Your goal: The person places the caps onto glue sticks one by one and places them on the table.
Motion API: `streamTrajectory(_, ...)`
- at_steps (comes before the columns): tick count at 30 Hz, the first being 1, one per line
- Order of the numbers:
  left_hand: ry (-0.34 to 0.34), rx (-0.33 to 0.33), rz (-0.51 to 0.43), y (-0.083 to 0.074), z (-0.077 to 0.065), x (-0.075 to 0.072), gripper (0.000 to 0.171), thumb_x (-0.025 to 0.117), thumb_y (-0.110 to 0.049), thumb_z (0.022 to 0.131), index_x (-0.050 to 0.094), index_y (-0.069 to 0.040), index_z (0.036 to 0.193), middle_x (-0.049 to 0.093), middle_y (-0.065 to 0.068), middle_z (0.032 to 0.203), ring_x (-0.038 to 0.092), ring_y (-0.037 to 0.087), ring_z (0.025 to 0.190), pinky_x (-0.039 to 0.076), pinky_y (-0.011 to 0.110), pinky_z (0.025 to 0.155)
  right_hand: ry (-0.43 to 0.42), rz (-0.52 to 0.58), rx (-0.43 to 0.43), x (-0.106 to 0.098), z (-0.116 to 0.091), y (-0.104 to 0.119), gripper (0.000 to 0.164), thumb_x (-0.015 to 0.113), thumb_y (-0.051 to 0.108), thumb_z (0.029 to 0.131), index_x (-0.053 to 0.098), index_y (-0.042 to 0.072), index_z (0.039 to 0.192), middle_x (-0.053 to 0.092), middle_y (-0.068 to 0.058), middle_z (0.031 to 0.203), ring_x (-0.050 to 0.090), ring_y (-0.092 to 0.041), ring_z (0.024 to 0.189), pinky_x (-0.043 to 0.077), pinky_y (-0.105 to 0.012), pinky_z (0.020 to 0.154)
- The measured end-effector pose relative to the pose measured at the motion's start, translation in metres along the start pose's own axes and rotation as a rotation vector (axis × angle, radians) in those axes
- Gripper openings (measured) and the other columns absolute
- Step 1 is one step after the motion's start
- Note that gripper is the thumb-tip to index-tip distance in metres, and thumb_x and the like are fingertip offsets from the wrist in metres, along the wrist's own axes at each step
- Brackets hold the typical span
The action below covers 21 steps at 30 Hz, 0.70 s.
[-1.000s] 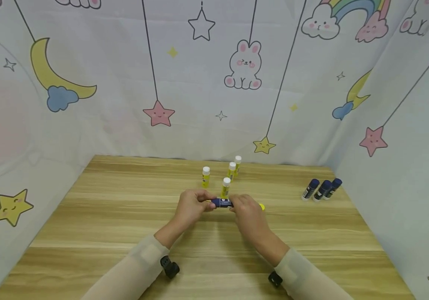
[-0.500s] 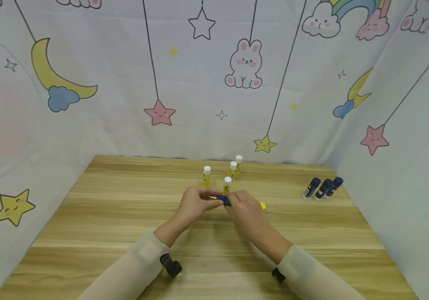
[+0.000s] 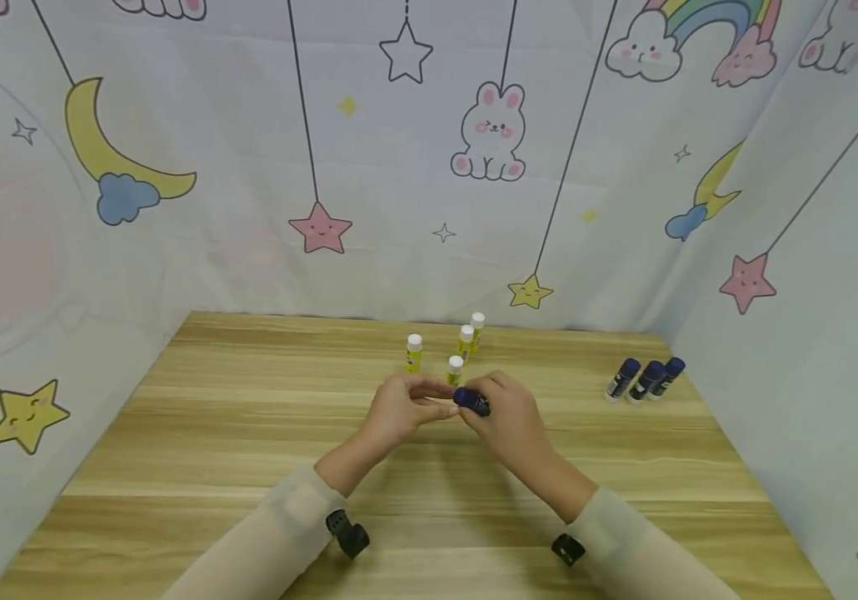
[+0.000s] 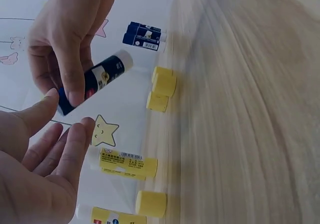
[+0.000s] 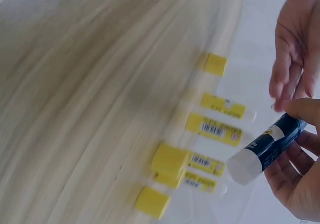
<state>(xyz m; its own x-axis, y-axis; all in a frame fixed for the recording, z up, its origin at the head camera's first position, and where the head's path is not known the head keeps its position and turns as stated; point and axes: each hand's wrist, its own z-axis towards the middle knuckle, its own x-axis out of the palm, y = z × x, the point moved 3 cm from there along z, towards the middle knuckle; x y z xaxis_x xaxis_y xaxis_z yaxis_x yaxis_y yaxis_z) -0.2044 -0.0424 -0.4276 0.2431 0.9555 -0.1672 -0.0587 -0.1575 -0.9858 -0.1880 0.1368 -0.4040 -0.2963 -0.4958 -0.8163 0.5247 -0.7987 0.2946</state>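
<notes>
My right hand (image 3: pixel 510 418) grips a navy glue stick (image 3: pixel 471 401) between thumb and fingers. Its navy end points toward my left hand, and in the right wrist view the white end of this glue stick (image 5: pixel 270 143) faces the yellow ones. Just beside the navy end, my left hand (image 3: pixel 397 412) has its fingers loosely extended; in the left wrist view, the thumb tip of my left hand (image 4: pixel 37 174) is right at that end. Close behind the hands stands a yellow glue stick (image 3: pixel 455 370) with a white top, its lower part hidden.
More yellow glue sticks (image 3: pixel 414 354) stand upright farther back. Three navy glue sticks (image 3: pixel 646 382) are grouped at the table's right rear. Several yellow caps (image 5: pixel 170 159) sit on the wooden table (image 3: pixel 234 392), hidden behind my hands in the head view. A printed curtain (image 3: pixel 391 167) borders the back.
The navy glue stick, earlier level between both hands, has turned and shifted right with my right hand. My left hand has let go of its end.
</notes>
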Motion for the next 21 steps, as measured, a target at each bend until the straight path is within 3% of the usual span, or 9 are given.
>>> streamTrajectory(4, -0.052, 0.022, 0.111, 0.004, 0.002, -0.003, 0.033, 0.083, -0.023, 0.086, 0.074, -0.006, 0.114, 0.074, 0.005, 0.112, 0.074, 0.02, 0.096, 0.061, 0.035, 0.081, 0.038, 0.018, 0.108, -0.005, 0.0, -0.014, 0.028, 0.086, 0.023, 0.083, 0.075, 0.014, 0.107, 0.071, -0.001, 0.099, 0.069, -0.018, 0.089, 0.06, -0.036, 0.073)
streamTrajectory(12, -0.182, 0.061, 0.384, 0.01, 0.003, -0.017, 0.033, 0.078, -0.037, 0.091, 0.075, -0.014, 0.113, 0.075, -0.001, 0.11, 0.07, 0.016, 0.094, 0.059, 0.031, 0.071, 0.046, 0.07, 0.22, -0.021, -0.002, -0.038, 0.025, 0.084, 0.02, 0.085, 0.073, 0.013, 0.106, 0.072, 0.0, 0.092, 0.068, -0.013, 0.078, 0.06, -0.03, 0.066)
streamTrajectory(16, -0.242, 0.102, 0.481, 0.012, 0.004, -0.026, 0.034, 0.077, -0.036, 0.092, 0.074, -0.012, 0.116, 0.073, 0.004, 0.116, 0.068, 0.024, 0.102, 0.059, 0.04, 0.079, 0.056, 0.114, 0.273, -0.03, -0.002, -0.052, 0.023, 0.083, 0.017, 0.086, 0.072, 0.012, 0.106, 0.073, -0.001, 0.091, 0.07, -0.015, 0.078, 0.061, -0.032, 0.067)
streamTrajectory(21, -0.259, 0.062, 0.547, 0.018, 0.009, -0.035, 0.043, 0.077, -0.04, 0.091, 0.071, -0.009, 0.121, 0.064, 0.012, 0.13, 0.06, 0.034, 0.121, 0.054, 0.049, 0.096, 0.134, 0.093, 0.357, -0.04, -0.001, -0.073, 0.025, 0.078, 0.019, 0.088, 0.071, 0.013, 0.111, 0.075, -0.004, 0.094, 0.071, -0.019, 0.083, 0.06, -0.037, 0.071)
